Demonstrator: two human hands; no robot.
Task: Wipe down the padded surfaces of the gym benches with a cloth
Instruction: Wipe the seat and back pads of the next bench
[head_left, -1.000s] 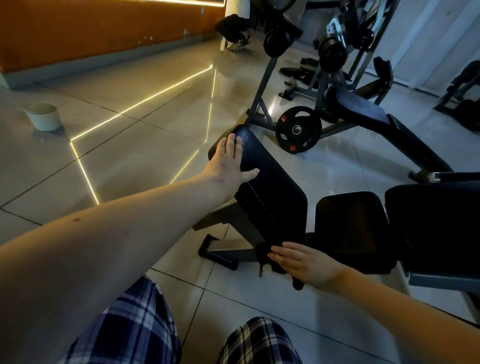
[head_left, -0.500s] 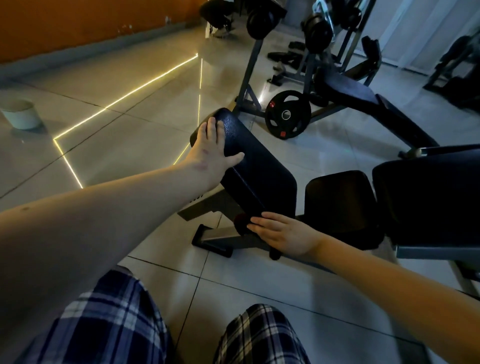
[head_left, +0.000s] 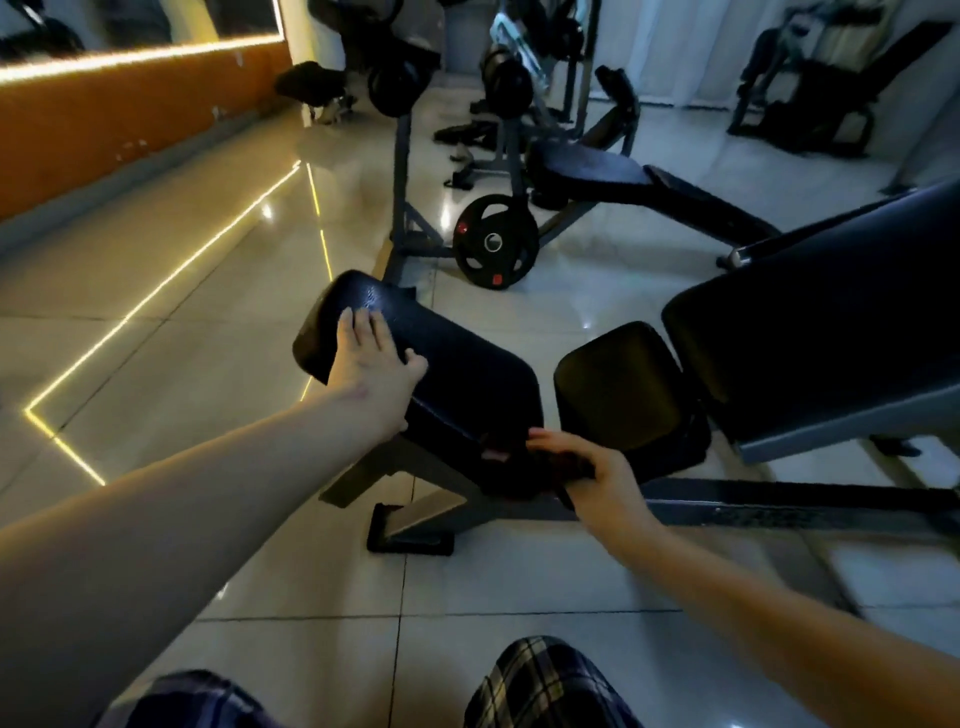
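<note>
A black padded arm rest (head_left: 447, 364) slopes down toward me on a grey steel frame. My left hand (head_left: 371, 371) lies flat on its upper left side, fingers straight and thumb spread. At the pad's lower edge my right hand (head_left: 587, 478) grips a dark cloth (head_left: 524, 470) bunched against the pad's underside. To the right sit a small black seat pad (head_left: 623, 389) and a long black back pad (head_left: 831, 322) of the same bench.
Another black bench (head_left: 613, 176) stands behind on a rack with a weight plate (head_left: 493, 241) leaning at its foot. More machines fill the back. Shiny floor tiles (head_left: 182, 322) with a yellow light reflection lie to the left. My checked shorts show at the bottom.
My right hand has curled around the dark cloth at the pad's lower edge, where it lay flatter before. My left hand stays on the pad's upper part. The view has lifted.
</note>
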